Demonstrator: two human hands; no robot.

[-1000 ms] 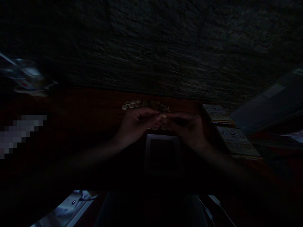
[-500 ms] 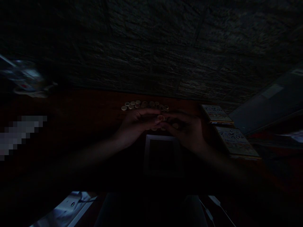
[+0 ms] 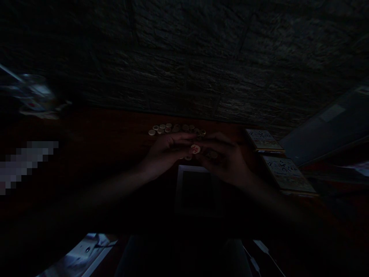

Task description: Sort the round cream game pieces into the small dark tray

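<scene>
Between my two hands, a round Chinese chess piece (image 3: pixel 195 149) shows a red character on its pale face. My left hand (image 3: pixel 163 154) pinches it at its left side, thumb against the rim. On the other side, my right hand (image 3: pixel 230 161) has its fingers curled, with thumb and fingertips at the same piece. Several more round pieces (image 3: pixel 160 131) lie in rows just beyond my hands, partly hidden by my fingers. A few others show dimly under my hands. Closer to me is a pale rectangular frame or shallow tray (image 3: pixel 179 188) with a dark inside.
Two flat boxes (image 3: pixel 263 139) with dark writing lie at the right of the reddish table (image 3: pixel 115 123). A stone-block wall (image 3: pixel 173 65) rises behind it. At the far left stands a clear cup (image 3: pixel 37 92) with a straw. White cables (image 3: pixel 265 248) hang below the right side.
The piece between my fingers has turned, so its red character now faces me more fully. My right thumb has drawn slightly back and down.
</scene>
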